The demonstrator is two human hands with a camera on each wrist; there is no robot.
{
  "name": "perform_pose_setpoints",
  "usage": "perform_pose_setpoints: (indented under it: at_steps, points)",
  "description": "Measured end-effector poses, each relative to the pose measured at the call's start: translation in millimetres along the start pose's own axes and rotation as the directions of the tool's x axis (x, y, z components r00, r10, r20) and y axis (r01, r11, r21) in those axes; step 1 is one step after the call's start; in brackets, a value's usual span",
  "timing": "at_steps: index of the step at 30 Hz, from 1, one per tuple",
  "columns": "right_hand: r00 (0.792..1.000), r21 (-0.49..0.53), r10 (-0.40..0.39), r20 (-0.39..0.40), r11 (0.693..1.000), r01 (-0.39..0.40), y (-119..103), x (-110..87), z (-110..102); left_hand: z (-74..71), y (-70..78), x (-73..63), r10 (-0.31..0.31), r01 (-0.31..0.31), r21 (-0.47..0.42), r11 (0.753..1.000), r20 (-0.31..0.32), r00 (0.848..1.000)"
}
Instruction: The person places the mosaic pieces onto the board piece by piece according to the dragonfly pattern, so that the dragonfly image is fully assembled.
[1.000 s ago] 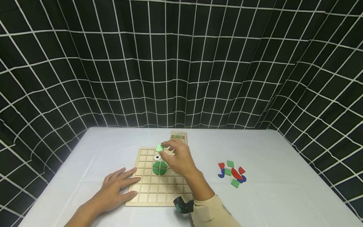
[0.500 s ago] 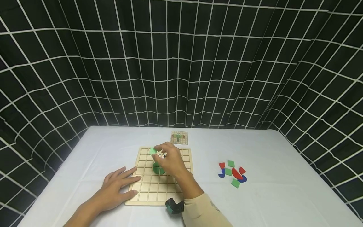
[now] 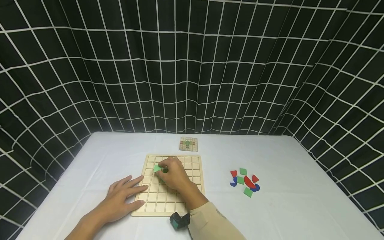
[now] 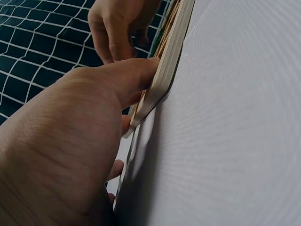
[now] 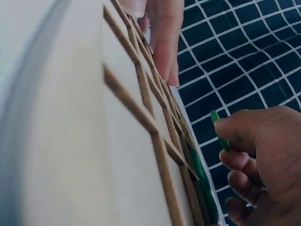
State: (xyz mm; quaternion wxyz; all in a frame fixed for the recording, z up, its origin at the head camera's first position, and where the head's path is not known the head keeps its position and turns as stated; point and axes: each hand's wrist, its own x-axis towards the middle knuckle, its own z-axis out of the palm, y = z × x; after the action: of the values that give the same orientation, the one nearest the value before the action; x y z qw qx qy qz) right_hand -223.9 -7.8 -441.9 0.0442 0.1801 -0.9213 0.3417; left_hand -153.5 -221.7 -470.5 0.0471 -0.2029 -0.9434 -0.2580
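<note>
My right hand (image 3: 174, 175) pinches a green square tile (image 3: 157, 168) between thumb and fingers over the upper left part of a wooden grid board (image 3: 162, 207). In the right wrist view the tile (image 5: 220, 132) is held edge-on, apart from the board's surface. Green pieces (image 5: 203, 183) lie in the board's cells, mostly covered by the right hand in the head view; the eye pieces are hidden there. My left hand (image 3: 124, 198) lies with fingers spread at the board's left edge, its thumb (image 4: 136, 70) touching the rim in the left wrist view.
Beyond the board lies a small picture card (image 3: 188, 144) with a gridded figure. To the right, loose pieces lie on the white table (image 3: 285, 206): green squares (image 3: 248, 192), a red half-disc (image 3: 249, 182), red wedges (image 3: 233, 173) and blue pieces (image 3: 233, 182). A gridded black curtain (image 3: 192, 66) surrounds the table.
The right hand has moved left and toward the person with the green tile, from the board's far edge to above its upper left cells. The left hand has stayed in place.
</note>
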Motion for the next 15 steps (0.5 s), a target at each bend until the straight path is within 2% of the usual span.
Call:
perform_pose_setpoints:
  at_steps: [9, 15]
  points:
    - [0.999, -0.096, 0.022, 0.041, 0.995, -0.018, -0.5, 0.5, 4.5, 0.7, 0.1, 0.4, 0.002, -0.002, 0.005, 1.000, -0.006, 1.000]
    - [0.999, -0.143, -0.011, 0.053, 0.990, 0.018, -1.4, 2.0, 6.8, -0.1, 1.2, -0.5, -0.010, 0.010, 0.000, 1.000, -0.007, 1.000]
